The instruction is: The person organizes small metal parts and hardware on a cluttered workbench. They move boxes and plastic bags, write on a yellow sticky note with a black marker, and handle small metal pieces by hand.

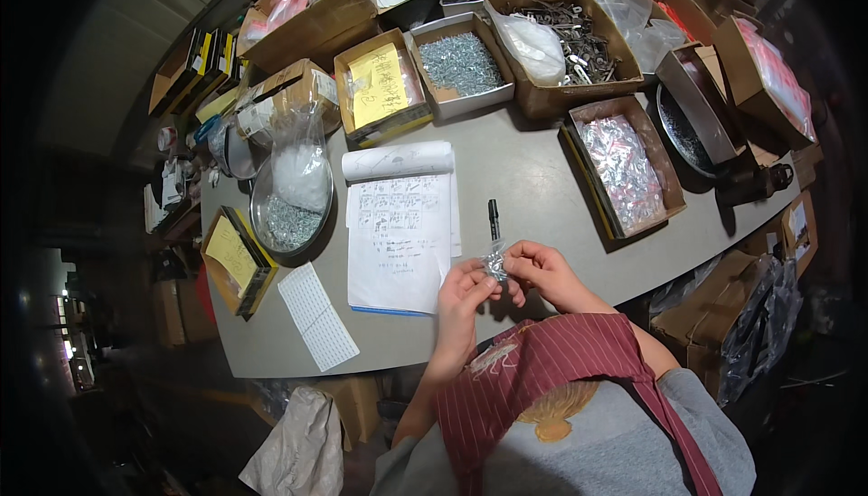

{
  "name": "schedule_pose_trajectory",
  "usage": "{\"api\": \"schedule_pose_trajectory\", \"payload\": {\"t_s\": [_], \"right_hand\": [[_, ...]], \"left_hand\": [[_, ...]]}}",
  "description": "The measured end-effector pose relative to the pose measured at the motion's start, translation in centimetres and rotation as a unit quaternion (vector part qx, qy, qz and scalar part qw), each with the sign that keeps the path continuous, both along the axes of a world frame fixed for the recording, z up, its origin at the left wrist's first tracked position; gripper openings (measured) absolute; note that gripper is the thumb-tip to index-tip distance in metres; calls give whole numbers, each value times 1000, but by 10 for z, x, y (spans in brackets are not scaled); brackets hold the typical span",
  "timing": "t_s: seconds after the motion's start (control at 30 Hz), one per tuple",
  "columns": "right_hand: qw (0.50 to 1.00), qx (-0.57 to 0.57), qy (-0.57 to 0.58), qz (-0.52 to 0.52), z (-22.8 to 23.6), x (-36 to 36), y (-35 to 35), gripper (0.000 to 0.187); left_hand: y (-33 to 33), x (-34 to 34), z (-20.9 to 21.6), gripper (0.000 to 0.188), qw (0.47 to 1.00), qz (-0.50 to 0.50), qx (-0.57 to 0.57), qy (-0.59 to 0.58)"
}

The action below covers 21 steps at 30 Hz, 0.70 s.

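Note:
Between my two hands, close to the table's near edge, is a small clear plastic bag (495, 264) with shiny metal pieces inside, probably screws or similar hardware. My left hand (468, 284) grips its left side with curled fingers. From the right, my right hand (541, 272) pinches the bag between thumb and fingers. A black marker pen (494, 217) lies on the table just beyond the bag. Left of my hands rests a pad of paper (398, 265) with its top sheets rolled back and handwriting and small drawings on it.
An oval metal tray (291, 241) of small metal parts stands at left, beside a yellow-labelled box (237, 261) and a printed sheet (318, 317). At right, a carton (624, 170) holds many small filled bags. Boxes of screws (459, 62) and metal fittings (579, 44) line the back.

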State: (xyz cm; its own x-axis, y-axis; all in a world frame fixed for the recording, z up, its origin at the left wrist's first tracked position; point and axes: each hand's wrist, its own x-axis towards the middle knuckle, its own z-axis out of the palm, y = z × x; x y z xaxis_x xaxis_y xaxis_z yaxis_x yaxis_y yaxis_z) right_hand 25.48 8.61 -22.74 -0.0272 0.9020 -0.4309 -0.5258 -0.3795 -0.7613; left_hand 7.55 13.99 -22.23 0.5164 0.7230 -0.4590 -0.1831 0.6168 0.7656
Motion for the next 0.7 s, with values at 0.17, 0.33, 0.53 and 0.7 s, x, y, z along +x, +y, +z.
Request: {"api": "schedule_pose_trajectory", "payload": {"t_s": [0.17,0.33,0.53,0.7], "right_hand": [[997,13,-47,54,-11,5,-2,12],[994,89,-46,36,-27,4,-7,12],[996,33,-65,53,-7,3,-3,11],[996,25,-61,61,-2,4,-3,19]], "left_hand": [[0,1,5,40,1000,17,22,-2],[-1,0,9,37,999,-12,22,-20],[-4,0,7,35,999,22,27,-9],[-3,0,7,33,998,54,42,13]]}}
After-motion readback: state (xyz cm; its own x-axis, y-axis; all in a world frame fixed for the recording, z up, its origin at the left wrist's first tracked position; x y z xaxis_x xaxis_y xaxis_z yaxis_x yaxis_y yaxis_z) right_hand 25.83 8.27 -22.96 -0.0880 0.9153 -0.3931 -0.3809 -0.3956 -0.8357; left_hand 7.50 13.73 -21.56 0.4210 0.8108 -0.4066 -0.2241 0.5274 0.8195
